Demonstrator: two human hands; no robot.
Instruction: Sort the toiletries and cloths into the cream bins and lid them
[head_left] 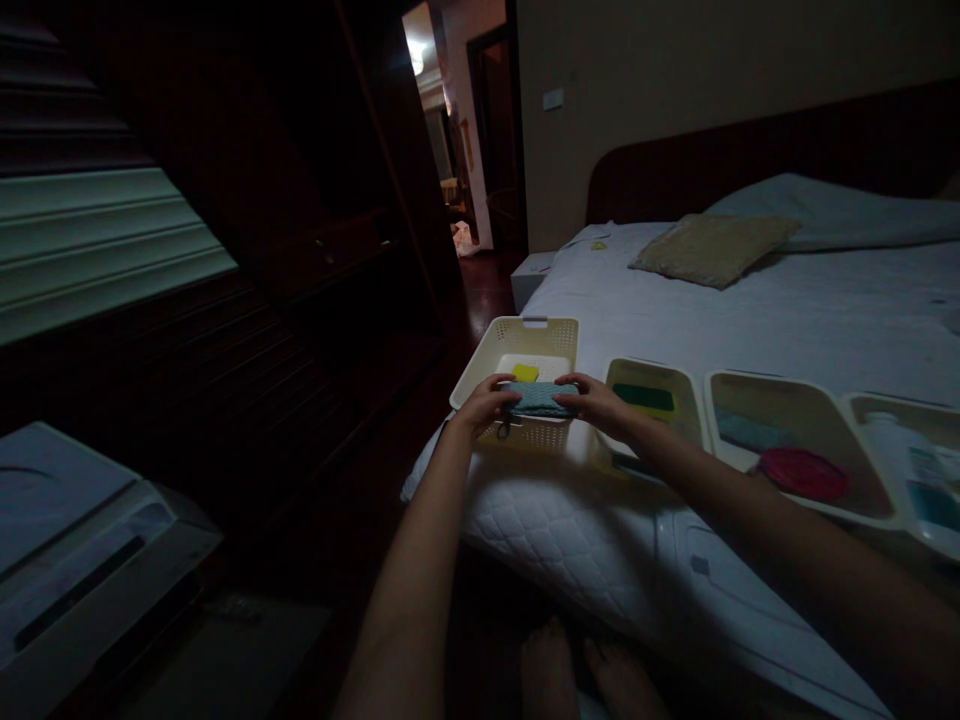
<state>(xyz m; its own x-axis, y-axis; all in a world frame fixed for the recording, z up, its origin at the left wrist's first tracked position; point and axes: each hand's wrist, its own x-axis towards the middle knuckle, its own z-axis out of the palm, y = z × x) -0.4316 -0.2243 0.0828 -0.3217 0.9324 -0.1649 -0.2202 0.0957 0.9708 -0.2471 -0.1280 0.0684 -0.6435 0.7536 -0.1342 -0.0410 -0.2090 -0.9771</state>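
Observation:
Between my two hands I hold a folded blue-grey cloth (538,398), stretched level over the near side of a cream plastic basket (480,362). My left hand (484,402) grips its left end, where a small dark loop hangs down. My right hand (592,402) pinches the right end with thumb and fingers. Inside the basket, a yellow sponge (525,373) lies just beyond the cloth. The cloth and my hands hide part of the basket's near wall.
Right of the basket on the bed (570,520) stand a bin (701,415) with a green-and-yellow item, a bin (889,495) holding a red round item (806,472) and blue-grey cloth, and another with a white bottle (907,450). A white appliance (82,540) stands at left.

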